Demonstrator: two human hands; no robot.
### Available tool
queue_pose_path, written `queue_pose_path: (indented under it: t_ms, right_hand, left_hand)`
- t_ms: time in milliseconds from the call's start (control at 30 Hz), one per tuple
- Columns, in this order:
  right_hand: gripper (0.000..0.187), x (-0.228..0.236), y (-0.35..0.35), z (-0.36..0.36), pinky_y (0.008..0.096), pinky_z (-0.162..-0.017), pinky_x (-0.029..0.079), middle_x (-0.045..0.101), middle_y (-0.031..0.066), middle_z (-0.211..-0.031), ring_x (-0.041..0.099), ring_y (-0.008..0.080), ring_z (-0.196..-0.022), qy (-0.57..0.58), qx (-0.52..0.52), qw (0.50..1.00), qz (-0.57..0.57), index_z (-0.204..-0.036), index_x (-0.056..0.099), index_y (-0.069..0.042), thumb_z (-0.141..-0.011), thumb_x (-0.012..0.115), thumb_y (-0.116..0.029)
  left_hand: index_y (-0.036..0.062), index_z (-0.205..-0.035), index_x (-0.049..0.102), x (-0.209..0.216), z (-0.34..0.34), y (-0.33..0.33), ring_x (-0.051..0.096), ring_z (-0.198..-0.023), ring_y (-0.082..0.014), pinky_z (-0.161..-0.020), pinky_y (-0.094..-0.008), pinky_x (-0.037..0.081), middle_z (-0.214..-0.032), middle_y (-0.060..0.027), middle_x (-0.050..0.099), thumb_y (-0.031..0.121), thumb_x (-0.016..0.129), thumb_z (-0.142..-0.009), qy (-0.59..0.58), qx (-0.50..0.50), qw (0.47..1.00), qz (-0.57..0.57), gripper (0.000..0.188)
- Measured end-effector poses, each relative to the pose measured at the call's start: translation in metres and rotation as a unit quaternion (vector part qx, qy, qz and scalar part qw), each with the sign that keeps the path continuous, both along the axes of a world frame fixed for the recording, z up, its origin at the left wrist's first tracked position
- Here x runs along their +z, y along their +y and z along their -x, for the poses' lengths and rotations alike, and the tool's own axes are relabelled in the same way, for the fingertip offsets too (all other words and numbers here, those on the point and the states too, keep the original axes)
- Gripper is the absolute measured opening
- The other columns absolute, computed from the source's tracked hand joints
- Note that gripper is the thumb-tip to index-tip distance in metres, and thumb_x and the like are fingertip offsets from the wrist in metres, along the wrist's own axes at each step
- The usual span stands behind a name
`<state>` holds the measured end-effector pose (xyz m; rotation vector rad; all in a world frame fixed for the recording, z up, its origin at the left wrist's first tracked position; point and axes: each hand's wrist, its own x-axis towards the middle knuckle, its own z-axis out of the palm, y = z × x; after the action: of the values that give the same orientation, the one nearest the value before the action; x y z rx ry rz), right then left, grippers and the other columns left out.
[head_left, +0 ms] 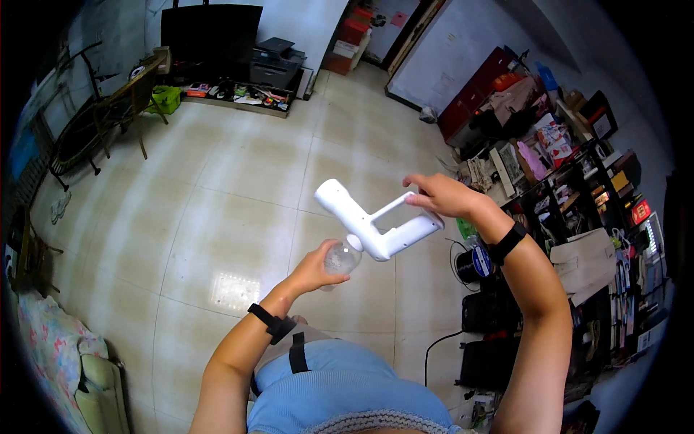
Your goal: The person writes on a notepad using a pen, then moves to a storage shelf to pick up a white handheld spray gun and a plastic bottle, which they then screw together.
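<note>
A white handheld sprayer-like device (pixel 359 219) with a wide round nozzle and a looped handle is held up in front of me, tilted, its nozzle toward the upper left. A clear rounded bottle (pixel 343 259) joins its underside at a white collar. Around that bottle my left hand (pixel 318 269) is closed, with the thumb along its lower side. At the handle's far right end is my right hand (pixel 442 195), fingers stretched and apart, the fingertips at the top corner of the handle loop. Whether they touch it firmly is hard to see.
Crowded shelves (pixel 571 195) line the right side, with a black cable spool (pixel 473 265) and black cases on the floor. A printer (pixel 277 64) and large dark screen (pixel 210 36) stand at the back left. Chairs (pixel 119 108) are on the left, a covered sofa (pixel 94 383) at lower left.
</note>
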<state>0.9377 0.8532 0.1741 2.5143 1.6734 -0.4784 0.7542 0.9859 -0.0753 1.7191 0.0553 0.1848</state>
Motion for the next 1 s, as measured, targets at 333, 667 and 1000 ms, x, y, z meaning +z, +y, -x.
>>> queue_pose_path:
  t_ms: [333,667,1000]
  right_hand:
    - [0.043,0.006,0.009,0.005,0.0378,-0.088,0.041,0.052,0.0141,-0.116,0.05,0.0292,-0.106,0.107,0.114,0.981,-0.118,-0.118,0.05,-0.006,-0.087,0.051,-0.035]
    - [0.052,0.0,0.019,0.01,0.0376,-0.084,0.041,0.055,0.0144,-0.104,0.051,0.0314,-0.098,0.076,0.139,0.98,-0.12,-0.112,0.052,-0.003,-0.078,0.061,-0.042]
    - [0.037,-0.023,0.066,0.028,0.0406,-0.065,0.041,0.051,0.0157,-0.077,0.05,0.0342,-0.074,0.007,0.186,0.959,-0.211,-0.081,0.05,-0.002,-0.079,0.05,-0.039]
  left_hand:
    - [0.0037,-0.123,0.038,-0.014,0.002,0.001,0.056,-0.099,-0.0301,-0.084,-0.0358,0.044,-0.107,-0.0198,0.056,0.029,0.079,-0.061,-0.001,0.032,0.999,-0.017,0.078]
    - [0.0044,-0.122,0.039,-0.003,0.003,0.002,0.056,-0.099,-0.0284,-0.084,-0.0356,0.044,-0.106,-0.0177,0.057,0.025,0.078,-0.062,0.003,0.038,0.999,0.016,0.076]
    - [0.0058,-0.123,0.038,-0.005,-0.001,-0.007,0.056,-0.1,-0.0277,-0.086,-0.037,0.044,-0.108,-0.0166,0.057,0.021,0.078,-0.061,-0.005,0.054,0.997,0.049,0.075]
